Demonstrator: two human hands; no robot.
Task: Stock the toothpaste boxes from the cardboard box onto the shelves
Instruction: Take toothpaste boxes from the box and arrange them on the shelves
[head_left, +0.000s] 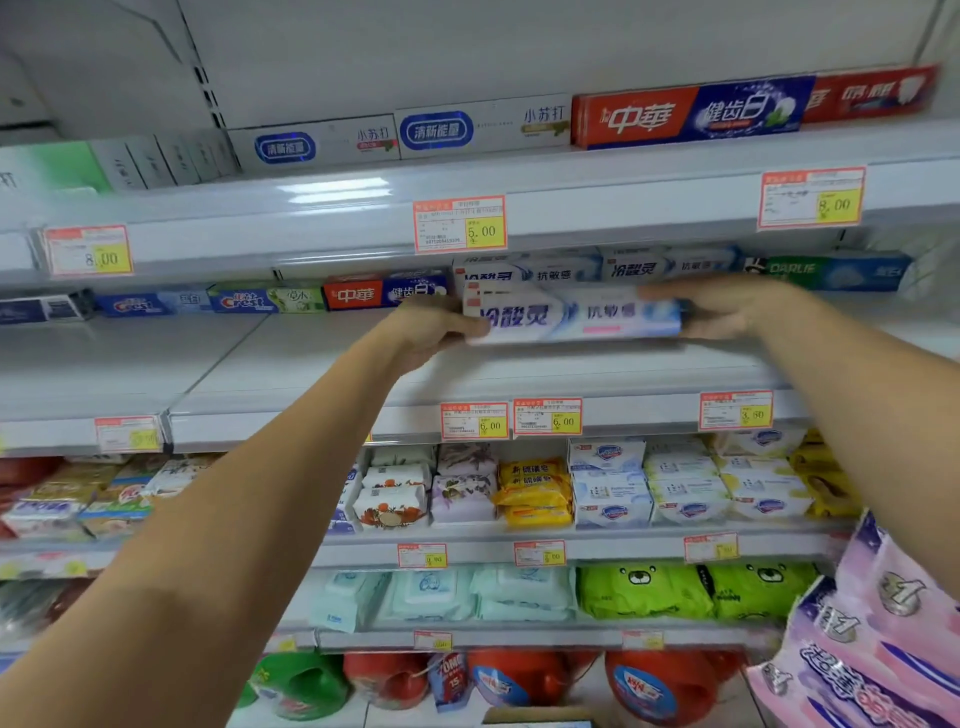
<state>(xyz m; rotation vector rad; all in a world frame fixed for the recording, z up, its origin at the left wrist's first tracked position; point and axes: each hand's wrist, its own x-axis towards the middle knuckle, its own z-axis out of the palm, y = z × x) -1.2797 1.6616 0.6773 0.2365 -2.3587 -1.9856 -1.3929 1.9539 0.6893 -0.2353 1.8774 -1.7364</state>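
Note:
A stack of white and blue toothpaste boxes (571, 314) is held lengthwise just above the second shelf (311, 364). My left hand (431, 327) grips its left end and my right hand (727, 306) grips its right end. Behind it, matching white and blue boxes (597, 267) stand along the back of the same shelf. The cardboard box is mostly out of view; only a brown edge (535, 719) shows at the bottom.
Red, blue and green toothpaste boxes (270, 299) line the shelf's back left, a green one (831, 270) the back right. More boxes (691, 111) fill the top shelf. Soap packs (519, 488), wipes and detergent bottles sit below. Pink bags (872, 649) hang at right.

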